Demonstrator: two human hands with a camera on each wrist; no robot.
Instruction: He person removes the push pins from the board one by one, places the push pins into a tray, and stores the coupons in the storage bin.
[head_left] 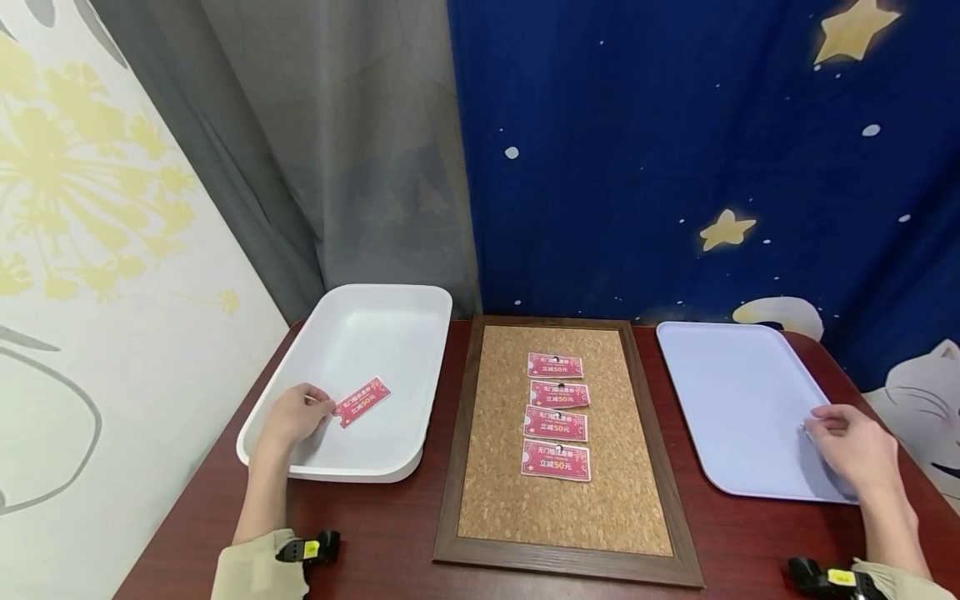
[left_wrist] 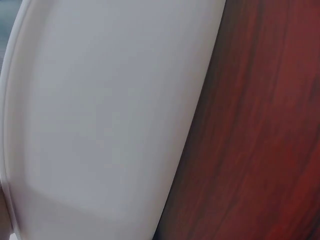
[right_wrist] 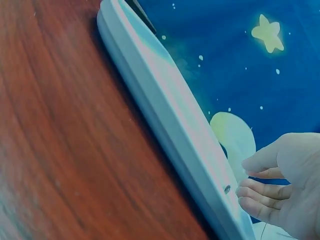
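My left hand [head_left: 294,415] reaches into the deep white tray [head_left: 390,329] and pinches the left end of a pink paper coupon [head_left: 363,402], which lies slanted over the tray's floor. Over the right side of the shallow lavender tray [head_left: 738,392] is my right hand [head_left: 855,446]. Its fingers are loosely bent, and in the right wrist view the thumb stands apart from the lower fingers. A small dark pin-like piece [right_wrist: 227,189] shows at the lavender tray just beyond those fingertips. The left wrist view shows only the white tray's side and the table.
Between the trays lies a cork board [head_left: 502,500] in a brown wooden frame. Several pink coupons [head_left: 557,461] are pinned on it in a column with dark pins. The reddish-brown table [head_left: 375,533] meets grey and blue curtains [head_left: 600,167] behind.
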